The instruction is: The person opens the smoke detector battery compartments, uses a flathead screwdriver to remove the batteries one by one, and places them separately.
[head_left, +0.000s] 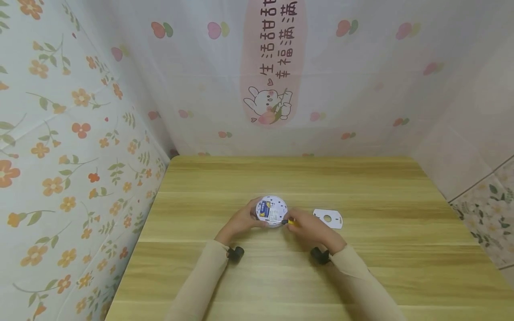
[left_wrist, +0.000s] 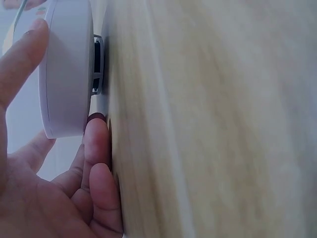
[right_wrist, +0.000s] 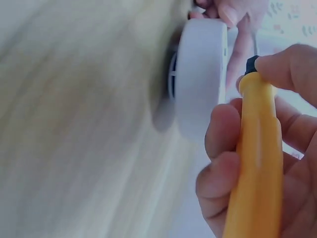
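A round white device with a blue and yellow label lies face down on the wooden table. My left hand grips its left rim, thumb and fingers curled round the white housing. My right hand holds a yellow-handled screwdriver, its thin shaft lying across the back of the device. In the right wrist view the yellow handle sits in my curled fingers beside the white housing.
A flat white mounting plate with a round hole lies just right of my right hand. Floral-papered walls close in the table on the left, back and right. Bare wood stretches in front and behind the hands.
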`<state>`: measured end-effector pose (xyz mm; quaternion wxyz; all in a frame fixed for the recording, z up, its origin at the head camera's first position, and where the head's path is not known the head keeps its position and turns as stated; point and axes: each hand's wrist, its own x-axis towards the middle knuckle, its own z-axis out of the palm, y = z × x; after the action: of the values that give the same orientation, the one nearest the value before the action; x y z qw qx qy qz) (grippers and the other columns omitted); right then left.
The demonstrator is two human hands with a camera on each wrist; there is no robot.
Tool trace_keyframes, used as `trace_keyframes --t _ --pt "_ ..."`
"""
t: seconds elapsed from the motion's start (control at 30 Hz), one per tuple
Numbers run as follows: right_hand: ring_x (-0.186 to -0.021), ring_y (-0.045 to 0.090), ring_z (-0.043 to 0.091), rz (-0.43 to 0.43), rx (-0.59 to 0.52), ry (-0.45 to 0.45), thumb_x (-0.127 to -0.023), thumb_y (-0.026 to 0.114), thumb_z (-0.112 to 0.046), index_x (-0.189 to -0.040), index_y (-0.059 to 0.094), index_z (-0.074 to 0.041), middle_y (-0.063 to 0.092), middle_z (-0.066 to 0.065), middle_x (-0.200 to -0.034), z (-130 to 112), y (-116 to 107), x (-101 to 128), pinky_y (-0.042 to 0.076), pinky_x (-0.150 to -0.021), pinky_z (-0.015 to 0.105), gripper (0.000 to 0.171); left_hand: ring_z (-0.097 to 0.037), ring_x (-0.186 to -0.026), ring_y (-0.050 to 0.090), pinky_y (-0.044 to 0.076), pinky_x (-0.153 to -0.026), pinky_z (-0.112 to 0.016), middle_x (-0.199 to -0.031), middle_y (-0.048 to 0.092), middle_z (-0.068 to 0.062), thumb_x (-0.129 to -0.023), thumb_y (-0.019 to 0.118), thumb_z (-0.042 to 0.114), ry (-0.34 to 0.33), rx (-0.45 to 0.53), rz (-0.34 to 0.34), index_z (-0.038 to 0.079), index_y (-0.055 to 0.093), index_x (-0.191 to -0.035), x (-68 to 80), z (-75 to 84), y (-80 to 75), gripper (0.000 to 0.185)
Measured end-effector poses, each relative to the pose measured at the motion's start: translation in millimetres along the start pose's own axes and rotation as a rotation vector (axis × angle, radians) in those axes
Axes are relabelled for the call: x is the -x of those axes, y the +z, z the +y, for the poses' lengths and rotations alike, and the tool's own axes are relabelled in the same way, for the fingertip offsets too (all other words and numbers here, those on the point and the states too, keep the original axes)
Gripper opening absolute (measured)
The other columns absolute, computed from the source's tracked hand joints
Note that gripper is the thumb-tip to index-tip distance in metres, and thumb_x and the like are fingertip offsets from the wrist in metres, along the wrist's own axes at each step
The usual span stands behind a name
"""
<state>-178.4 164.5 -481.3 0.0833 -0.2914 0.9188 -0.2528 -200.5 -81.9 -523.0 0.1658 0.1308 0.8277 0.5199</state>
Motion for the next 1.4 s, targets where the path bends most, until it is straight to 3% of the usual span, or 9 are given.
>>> trace_keyframes --t 0.3,0.67,0.87,1.1,1.4 --pt "-0.066 0.049 0.009 -0.024 0.128 0.011 -0.093 0.062 -0.023 -0.103 0.07 -0.009 0.065 -0.001 -0.08 -5.9 -4.2 -18.2 0.045 -0.06 0.026 0.019 -0.027 -0.126 0.051 0.035 -0.11 -0.049 -0.145 0.048 -0.01 -0.075 0.083 0.027 0.011 0.019 -0.008 0.017 0.028 -0.153 -2.0 -4.5 1.9 0.095" --pt "-0.08 0.062 0.013 -0.064 0.206 -0.059 -0.092 0.062 -0.022 -0.105 0.071 -0.009 0.073 0.003 -0.096 -13.6 -16.6 -30.7 0.055 -0.076 0.036 0.021 -0.023 -0.114 0.056 0.039 -0.105 -0.047 -0.137 0.055 -0.011 -0.074 0.084 0.028 -0.011 -0.015 0.001 0.019 0.028 -0.152 -3.6 -5.1 -3.0 0.097" --pt "-0.07 0.057 0.01 -0.109 0.322 -0.073 -0.091 0.063 -0.021 -0.1 0.073 -0.011 0.071 0.0 -0.087 -26.4 -27.0 -39.5 0.052 -0.066 0.032 0.016 -0.027 -0.129 0.049 0.035 -0.11 -0.049 -0.152 0.041 -0.005 -0.074 0.083 0.032 -0.008 -0.016 -0.021 0.02 0.032 -0.151 -4.6 -4.1 -4.1 0.093" --pt "-0.06 0.045 0.011 -0.145 0.474 -0.026 -0.088 0.066 -0.021 -0.082 0.07 -0.016 0.059 -0.004 -0.068 -49.5 -35.2 -46.6 0.043 -0.053 0.031 0.009 -0.024 -0.12 0.054 0.039 -0.105 -0.045 -0.143 0.05 -0.005 -0.074 0.083 0.029 -0.012 0.006 -0.022 0.022 0.034 -0.15 -4.0 -3.2 -2.4 0.091" --pt "-0.057 0.045 0.014 -0.137 0.518 0.024 -0.089 0.067 -0.022 -0.081 0.067 -0.011 0.059 0.0 -0.067 -62.9 -33.2 -44.9 0.045 -0.049 0.035 0.013 -0.023 -0.118 0.055 0.038 -0.107 -0.045 -0.14 0.052 -0.007 -0.075 0.082 0.027 -0.019 0.044 -0.029 0.02 0.033 -0.151 -4.6 -4.5 -3.8 0.09"
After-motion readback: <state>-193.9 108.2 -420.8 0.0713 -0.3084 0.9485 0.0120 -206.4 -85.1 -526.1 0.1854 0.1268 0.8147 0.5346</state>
